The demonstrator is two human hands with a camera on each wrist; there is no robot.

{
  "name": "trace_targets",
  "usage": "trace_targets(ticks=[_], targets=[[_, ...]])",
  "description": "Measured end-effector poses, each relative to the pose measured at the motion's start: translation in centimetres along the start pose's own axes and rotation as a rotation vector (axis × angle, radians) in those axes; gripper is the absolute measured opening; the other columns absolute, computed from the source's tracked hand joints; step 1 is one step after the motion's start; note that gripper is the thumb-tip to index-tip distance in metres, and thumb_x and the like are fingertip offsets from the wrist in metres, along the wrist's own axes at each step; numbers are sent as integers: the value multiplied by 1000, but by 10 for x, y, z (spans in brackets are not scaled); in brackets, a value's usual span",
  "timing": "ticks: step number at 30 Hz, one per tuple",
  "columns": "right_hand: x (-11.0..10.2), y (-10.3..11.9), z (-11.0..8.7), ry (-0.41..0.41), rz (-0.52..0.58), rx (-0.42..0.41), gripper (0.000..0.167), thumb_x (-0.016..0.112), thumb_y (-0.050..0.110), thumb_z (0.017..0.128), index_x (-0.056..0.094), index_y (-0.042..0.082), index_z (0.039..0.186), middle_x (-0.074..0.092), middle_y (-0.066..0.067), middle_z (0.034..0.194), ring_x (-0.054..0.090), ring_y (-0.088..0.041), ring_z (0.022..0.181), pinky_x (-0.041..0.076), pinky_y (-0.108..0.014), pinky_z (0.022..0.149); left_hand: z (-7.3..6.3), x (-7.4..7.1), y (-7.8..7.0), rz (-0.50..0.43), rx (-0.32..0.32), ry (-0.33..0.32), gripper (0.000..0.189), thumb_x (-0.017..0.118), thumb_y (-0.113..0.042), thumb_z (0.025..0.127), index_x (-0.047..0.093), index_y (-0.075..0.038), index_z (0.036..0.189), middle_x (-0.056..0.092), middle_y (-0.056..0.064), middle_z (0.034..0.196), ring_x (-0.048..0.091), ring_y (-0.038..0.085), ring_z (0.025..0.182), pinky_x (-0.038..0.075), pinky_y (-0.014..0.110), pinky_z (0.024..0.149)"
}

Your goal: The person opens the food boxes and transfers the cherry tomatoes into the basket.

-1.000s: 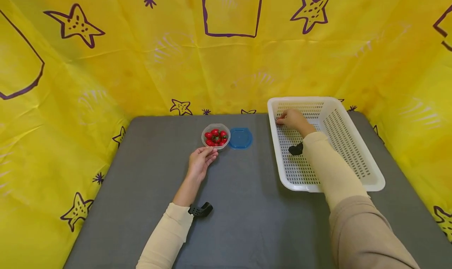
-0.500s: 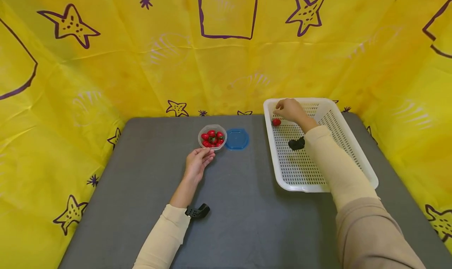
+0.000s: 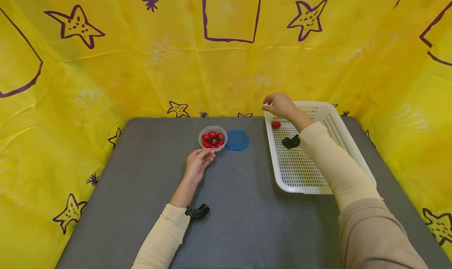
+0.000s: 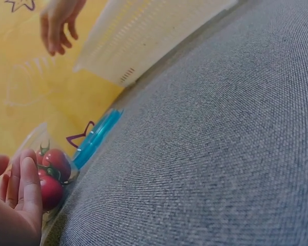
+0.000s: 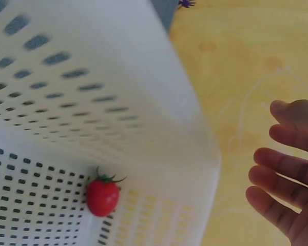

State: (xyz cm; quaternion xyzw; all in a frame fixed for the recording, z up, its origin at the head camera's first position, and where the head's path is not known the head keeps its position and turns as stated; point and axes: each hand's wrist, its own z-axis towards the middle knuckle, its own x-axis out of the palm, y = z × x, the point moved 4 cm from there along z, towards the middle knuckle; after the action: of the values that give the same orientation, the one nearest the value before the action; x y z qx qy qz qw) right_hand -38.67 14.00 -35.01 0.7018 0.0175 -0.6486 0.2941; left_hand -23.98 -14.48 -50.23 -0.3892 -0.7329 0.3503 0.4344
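My left hand (image 3: pixel 197 165) is at the near rim of a small clear plastic container (image 3: pixel 202 143), its thumb and fingertips pinching the edge. Inside lie several red cherry tomatoes (image 3: pixel 212 134) with green stems. Flat on the table to the right of the container is a blue lid (image 3: pixel 237 140). My right hand (image 3: pixel 280 105), with nothing in its loosely bent fingers, is raised above the far left corner of a white perforated basket (image 3: pixel 279 174). One cherry tomato (image 5: pixel 102 196) rests in that corner on the basket floor, apart from the hand.
A grey cloth-covered table (image 3: pixel 233 222) carries everything. Yellow patterned fabric (image 3: pixel 219 72) rises behind and at both sides. Black straps sit on both wrists; the right strap (image 3: pixel 291 142) hangs over the basket.
My right hand has let go of a cherry tomato in the basket's far left corner, then lifted up and left toward the rim. The left hand stays at the container.
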Motion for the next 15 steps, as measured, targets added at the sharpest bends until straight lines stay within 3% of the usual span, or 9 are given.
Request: trace_targets(ticks=[9, 15], targets=[[9, 38, 14, 9, -76, -98, 36, 63, 22, 93, 64, -4, 119, 66, -25, 113, 61, -38, 106, 47, -50, 96, -2, 0, 1, 8, 16, -8, 8, 59, -8, 96, 56, -3, 101, 72, -2, 75, 70, 10, 68, 59, 21, 71], [21, 63, 24, 7, -60, -165, 34, 64, 21, 93, 65, -3, 117, 69, -23, 110, 63, -37, 104, 49, -48, 94, -2, -1, 1, 10, 20, -19, 8, 60, -8, 95, 56, -4, 100, 72, -1, 75, 70, 10, 68, 59, 22, 72]])
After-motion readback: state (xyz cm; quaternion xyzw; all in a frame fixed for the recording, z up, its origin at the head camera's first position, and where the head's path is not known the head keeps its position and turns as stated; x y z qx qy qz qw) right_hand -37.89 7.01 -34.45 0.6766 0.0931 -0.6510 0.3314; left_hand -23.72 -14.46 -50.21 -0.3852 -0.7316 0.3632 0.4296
